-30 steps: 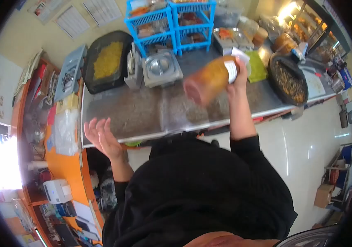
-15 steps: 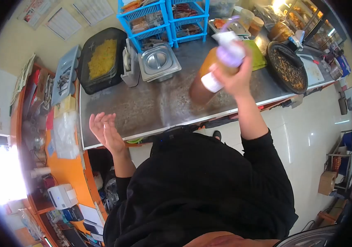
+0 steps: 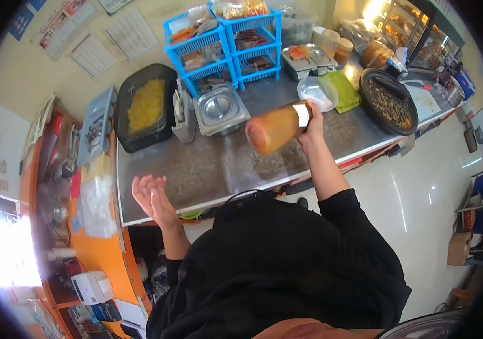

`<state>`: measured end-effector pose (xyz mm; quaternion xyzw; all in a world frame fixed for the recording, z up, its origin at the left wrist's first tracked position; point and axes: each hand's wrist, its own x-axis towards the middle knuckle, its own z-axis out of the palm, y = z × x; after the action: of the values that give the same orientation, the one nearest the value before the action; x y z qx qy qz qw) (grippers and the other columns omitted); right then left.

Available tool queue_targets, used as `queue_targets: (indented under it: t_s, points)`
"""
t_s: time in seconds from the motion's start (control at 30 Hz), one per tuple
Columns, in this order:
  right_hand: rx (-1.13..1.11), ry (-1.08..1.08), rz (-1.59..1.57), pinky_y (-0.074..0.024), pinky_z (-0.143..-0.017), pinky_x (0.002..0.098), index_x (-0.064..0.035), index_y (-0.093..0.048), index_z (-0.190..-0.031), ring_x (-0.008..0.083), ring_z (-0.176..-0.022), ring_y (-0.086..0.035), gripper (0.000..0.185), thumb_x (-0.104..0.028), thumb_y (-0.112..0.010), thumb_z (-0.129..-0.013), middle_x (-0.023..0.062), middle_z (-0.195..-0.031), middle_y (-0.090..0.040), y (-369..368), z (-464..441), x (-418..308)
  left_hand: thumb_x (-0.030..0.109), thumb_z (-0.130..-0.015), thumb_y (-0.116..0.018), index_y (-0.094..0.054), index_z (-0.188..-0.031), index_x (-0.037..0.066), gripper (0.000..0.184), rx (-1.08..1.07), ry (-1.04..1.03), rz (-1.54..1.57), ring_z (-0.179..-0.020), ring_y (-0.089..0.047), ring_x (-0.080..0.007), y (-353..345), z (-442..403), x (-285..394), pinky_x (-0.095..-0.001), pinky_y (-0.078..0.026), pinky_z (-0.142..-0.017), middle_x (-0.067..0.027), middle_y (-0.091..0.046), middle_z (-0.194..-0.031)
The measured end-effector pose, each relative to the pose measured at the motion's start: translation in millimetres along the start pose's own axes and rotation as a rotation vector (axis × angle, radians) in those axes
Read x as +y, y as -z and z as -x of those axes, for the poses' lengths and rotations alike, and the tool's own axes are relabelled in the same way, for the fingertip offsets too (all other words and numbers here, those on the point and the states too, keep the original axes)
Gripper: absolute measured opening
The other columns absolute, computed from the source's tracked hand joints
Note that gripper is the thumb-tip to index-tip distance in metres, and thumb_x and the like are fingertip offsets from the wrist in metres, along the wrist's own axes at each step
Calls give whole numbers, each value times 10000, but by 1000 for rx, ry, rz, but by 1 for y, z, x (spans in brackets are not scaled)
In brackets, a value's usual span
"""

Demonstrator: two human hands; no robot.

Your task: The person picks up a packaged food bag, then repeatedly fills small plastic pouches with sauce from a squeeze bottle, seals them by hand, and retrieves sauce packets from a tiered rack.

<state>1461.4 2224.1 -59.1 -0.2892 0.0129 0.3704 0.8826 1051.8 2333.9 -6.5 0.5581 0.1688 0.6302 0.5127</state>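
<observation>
My right hand is wrapped around a large clear bottle with amber-brown liquid and a white label. The bottle is tipped over, its base to the left and towards me, its top hidden at my hand. Just beyond the hand, a white shallow bowl sits on the metal counter; whether the bottle touches it I cannot tell. Near the counter's front left edge my left hand is raised with its fingers loosely bent and apart, holding nothing.
A black tray of yellow food, a lidded steel container and blue stacked baskets line the back. To the right are a green cloth, steel trays and a black pan with brown crumbs.
The bottle has turned from fairly upright to tipped, its base swinging up and left, and its purple-and-white top is no longer visible. The bowl has come into view. My left hand stays open.
</observation>
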Motion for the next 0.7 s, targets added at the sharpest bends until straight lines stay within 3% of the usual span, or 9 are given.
queue_targets:
  t_s: [0.07, 0.1, 0.2, 0.3, 0.37, 0.4, 0.5, 0.6, 0.7]
  points:
    - [-32, -50, 34, -543, -797, 441, -91, -598, -1022, 274, -888, -651, 281, -324, -583, -865, 96, -953, -666, 8, 0, 4, 118, -951, -460, -258, -1418, 37, 515, 13, 40, -13, -1056, -537, -226, 6, 6, -1, -437, -450, -965, -123, -452, -1241]
    - [180, -82, -20, -549, -784, 424, -89, -597, -1016, 268, -877, -656, 273, -309, -596, -854, 96, -931, -668, -11, 16, 1, 118, -951, -460, -258, -1417, 35, 515, 8, 57, -30, -1056, -537, -224, 11, 12, 2, -437, -450, -964, -123, -453, -1242]
    - [-54, 109, 81, -540, -804, 403, -80, -567, -1112, 268, -913, -648, 353, -268, -644, -823, 115, -990, -642, -24, 30, -4, 114, -956, -461, -257, -1414, 27, 509, -40, -3, -49, -1057, -536, -217, 12, 3, -5, -436, -457, -960, -123, -458, -1240]
    - [-289, 611, 578, -523, -814, 400, -64, -529, -1171, 281, -939, -631, 476, -208, -722, -761, 129, -1080, -596, -67, 70, -22, 116, -962, -461, -257, -1410, 20, 501, 2, 19, -21, -1055, -539, -217, 3, 1, -2, -439, -462, -957, -126, -456, -1245]
    - [-603, 1126, 1041, -500, -848, 375, -72, -510, -1213, 290, -986, -594, 668, -162, -823, -630, 124, -1116, -583, -88, 95, -37, 106, -945, -474, -266, -1401, 18, 509, 4, 20, -16, -1050, -534, -224, -2, -4, -1, -430, -453, -961, -134, -462, -1235]
    - [-777, 1203, 1168, -500, -854, 379, -107, -548, -1196, 310, -981, -601, 684, -201, -845, -587, 146, -1101, -585, -95, 105, -37, 100, -936, -480, -270, -1396, 17, 513, 5, 19, -10, -1048, -532, -228, -4, -4, 0, -425, -448, -962, -137, -465, -1230]
    - [-871, 1347, 1315, -494, -872, 372, -120, -559, -1193, 301, -964, -611, 674, -211, -850, -592, 144, -1092, -585, -94, 105, -39, 123, -970, -459, -263, -1407, 18, 491, -46, -45, -17, -1048, -546, -223, -4, -8, 0, -442, -460, -960, -128, -467, -1235]
    - [-399, 1168, 862, -484, -876, 378, -59, -451, -1246, 252, -969, -599, 692, -198, -822, -680, 97, -1083, -575, -72, 69, -42, 129, -967, -461, -262, -1407, 17, 496, -12, -31, -3, -1046, -548, -227, -1, -7, -2, -442, -460, -958, -130, -472, -1227]
    - [-116, 252, 101, -518, -839, 432, -74, -499, -1169, 257, -904, -642, 439, -243, -684, -808, 103, -994, -629, -22, -6, -16, 95, -940, -463, -274, -1396, 13, 500, 39, 27, 24, -1035, -538, -227, -3, -3, -6, -420, -457, -949, -137, -463, -1235]
